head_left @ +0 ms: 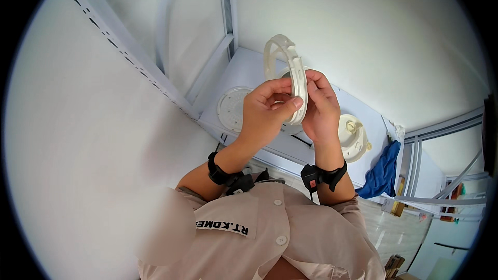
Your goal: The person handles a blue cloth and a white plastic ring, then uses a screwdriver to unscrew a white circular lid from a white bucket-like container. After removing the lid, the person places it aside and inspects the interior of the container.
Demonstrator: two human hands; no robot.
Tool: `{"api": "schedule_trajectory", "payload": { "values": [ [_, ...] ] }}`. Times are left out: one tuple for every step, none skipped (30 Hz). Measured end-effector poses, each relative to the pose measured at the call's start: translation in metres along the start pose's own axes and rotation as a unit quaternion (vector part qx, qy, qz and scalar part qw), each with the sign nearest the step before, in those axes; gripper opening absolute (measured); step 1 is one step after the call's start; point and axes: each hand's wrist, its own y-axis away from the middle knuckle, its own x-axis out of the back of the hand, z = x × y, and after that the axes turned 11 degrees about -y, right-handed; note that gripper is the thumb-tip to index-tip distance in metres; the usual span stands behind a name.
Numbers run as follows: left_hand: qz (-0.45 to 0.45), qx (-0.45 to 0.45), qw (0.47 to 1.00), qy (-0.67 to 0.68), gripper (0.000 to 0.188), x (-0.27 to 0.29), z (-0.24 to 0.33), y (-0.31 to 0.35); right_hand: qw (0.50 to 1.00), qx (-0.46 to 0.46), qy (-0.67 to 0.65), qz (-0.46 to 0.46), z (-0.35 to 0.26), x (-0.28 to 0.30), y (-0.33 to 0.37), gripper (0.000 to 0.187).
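A cream plastic ring (298, 75) is held up on edge between my two hands, above the table. My left hand (267, 109) grips its near lower part, thumb on the rim and fingers curled round it. On the other side, my right hand (322, 106) has its fingers closed against the ring's rim. Behind my left hand a white round disc (230, 110) with small holes lies on the table. To the right of my right hand sits a cream round plastic housing (357, 144) with a raised round part. Another pale round part behind the ring is mostly hidden.
The white table (249, 62) stands against a pale wall, with metal frame posts (228, 15) at its left. A blue cloth (381, 171) hangs over its right end. A thin dark tool (301, 140) lies below the ring. Black straps with small devices circle both my wrists.
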Motion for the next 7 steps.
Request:
{"api": "schedule_trajectory", "payload": {
  "values": [
    [0.003,0.001,1.0,-0.004,0.04,-0.001,0.0,0.001,0.999,0.025,0.029,-0.005,0.003,0.0,0.002,0.021],
    [0.006,0.002,1.0,-0.009,0.041,-0.001,0.0,0.002,0.997,0.049,0.059,-0.011,0.006,0.001,0.003,0.021],
    [0.009,0.002,1.0,-0.013,0.041,-0.002,0.0,0.002,0.993,0.074,0.089,-0.017,0.009,0.002,0.003,0.021],
    [0.012,-0.002,1.0,-0.018,0.042,-0.003,0.0,0.002,0.991,0.088,0.101,-0.019,0.011,0.002,0.003,0.022],
    [0.015,-0.006,1.0,-0.023,0.042,-0.003,-0.001,0.001,0.988,0.102,0.113,-0.021,0.013,0.003,0.003,0.024],
    [0.02,-0.009,0.999,-0.028,0.042,-0.004,-0.002,0.001,0.985,0.114,0.125,-0.024,0.015,0.003,0.003,0.025],
    [0.02,-0.009,0.999,-0.028,0.042,-0.004,-0.002,0.001,0.984,0.119,0.131,-0.037,0.015,0.006,0.002,0.027]
  ]
}}
